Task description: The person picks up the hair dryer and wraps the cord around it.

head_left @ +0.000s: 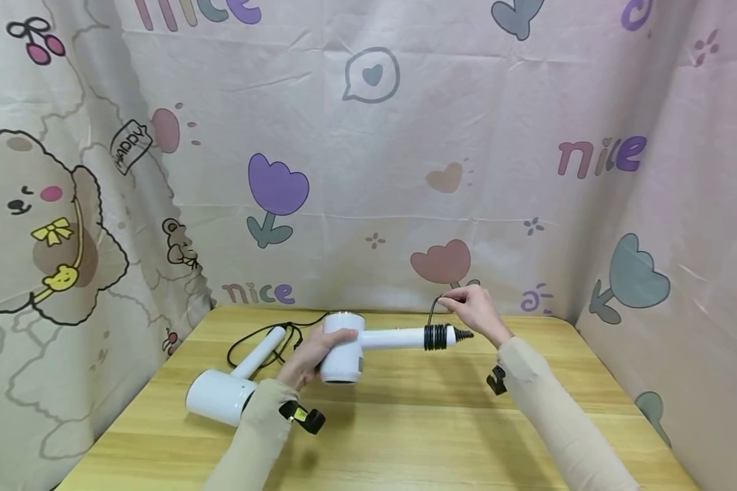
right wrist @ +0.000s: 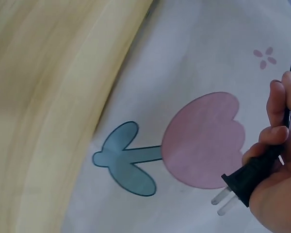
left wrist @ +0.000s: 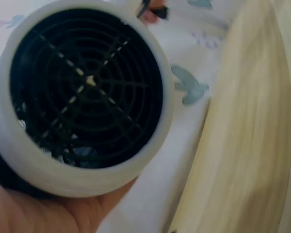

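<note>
My left hand (head_left: 312,353) grips the barrel of a white hair dryer (head_left: 344,358), thumb on top, lifting it over the table. The handle points right, with several turns of black power cord (head_left: 436,337) wound round it near its end. In the left wrist view the dark round grille (left wrist: 89,87) faces the camera. My right hand (head_left: 478,314), up and right of the coils, pinches the cord's free length. Seen from the right wrist, its fingers curl round the cord and the black two-pin plug (right wrist: 252,177), whose prongs stick out below the hand.
A second white hair dryer (head_left: 218,395) lies on the table's left side, partly behind my left sleeve. Its black cord (head_left: 230,354) loops loosely behind it. The wooden table (head_left: 417,443) ends at a printed curtain (head_left: 368,177) at the back and sides.
</note>
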`<state>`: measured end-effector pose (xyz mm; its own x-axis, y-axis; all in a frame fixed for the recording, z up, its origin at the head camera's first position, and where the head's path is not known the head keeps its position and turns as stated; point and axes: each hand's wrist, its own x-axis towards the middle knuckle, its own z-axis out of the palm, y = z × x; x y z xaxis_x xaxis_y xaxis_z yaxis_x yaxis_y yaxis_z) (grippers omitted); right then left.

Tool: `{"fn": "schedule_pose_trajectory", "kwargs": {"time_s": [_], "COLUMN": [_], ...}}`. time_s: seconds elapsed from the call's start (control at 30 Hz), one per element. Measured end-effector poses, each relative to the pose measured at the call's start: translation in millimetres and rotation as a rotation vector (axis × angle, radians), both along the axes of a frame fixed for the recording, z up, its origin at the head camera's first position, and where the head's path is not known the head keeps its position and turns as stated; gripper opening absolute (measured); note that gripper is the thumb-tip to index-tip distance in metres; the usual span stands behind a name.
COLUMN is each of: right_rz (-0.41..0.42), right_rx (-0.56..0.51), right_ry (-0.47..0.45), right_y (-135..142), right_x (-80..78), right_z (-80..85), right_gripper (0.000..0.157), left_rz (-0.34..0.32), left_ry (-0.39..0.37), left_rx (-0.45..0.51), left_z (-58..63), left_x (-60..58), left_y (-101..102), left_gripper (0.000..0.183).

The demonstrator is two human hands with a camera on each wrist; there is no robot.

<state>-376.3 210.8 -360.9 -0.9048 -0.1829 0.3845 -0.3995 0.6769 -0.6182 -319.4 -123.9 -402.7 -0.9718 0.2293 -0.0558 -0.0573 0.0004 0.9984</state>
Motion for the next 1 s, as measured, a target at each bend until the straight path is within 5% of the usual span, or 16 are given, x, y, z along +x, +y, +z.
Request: {"fn": "schedule_pose_trajectory", "kwargs": {"time_s": [0.27, 0.6, 1.0], "right_rz": [0.008, 0.030, 0.006], "right_rx": [0.110, 0.135, 0.124], "right_ry": [0.077, 0.143, 0.122], "right_y": [-14.3, -24.5, -17.3], "right_x": [12.6, 35.4, 38.3], "right_z": [8.8, 17.9, 12.0], "right_gripper": [0.014, 0.009, 0.011], "left_rz": [0.077, 0.141, 0.162], "left_ry": [0.206, 0.150, 0.163], "left_rx": [-0.238, -0.280, -0.317], "left_z": [-0.2, -2.9, -5.1], "left_x": [-3.3, -4.2, -5.1], "left_y": [-0.1, 1.6, 4.4], "left_gripper": [0.071, 0.079, 0.080]}}
